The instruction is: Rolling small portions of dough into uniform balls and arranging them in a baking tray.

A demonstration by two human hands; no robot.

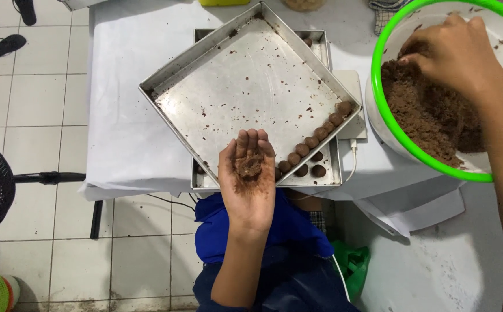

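A white-covered surface (124, 115) carries a square metal tray (246, 86) and a green-rimmed white plastic bowl (390, 133) of brown dough (425, 115). My right hand (453, 55) digs into that dough, its grip pinched together on some. My left hand (248, 179) lies open, palm up, cradling a small dough lump (248, 167) beside a row of brown dough balls (315, 138).

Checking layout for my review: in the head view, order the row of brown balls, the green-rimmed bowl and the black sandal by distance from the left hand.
From the left hand:
1. Row of brown balls, just right of it.
2. Green-rimmed bowl, far right.
3. Black sandal, floor, upper left.
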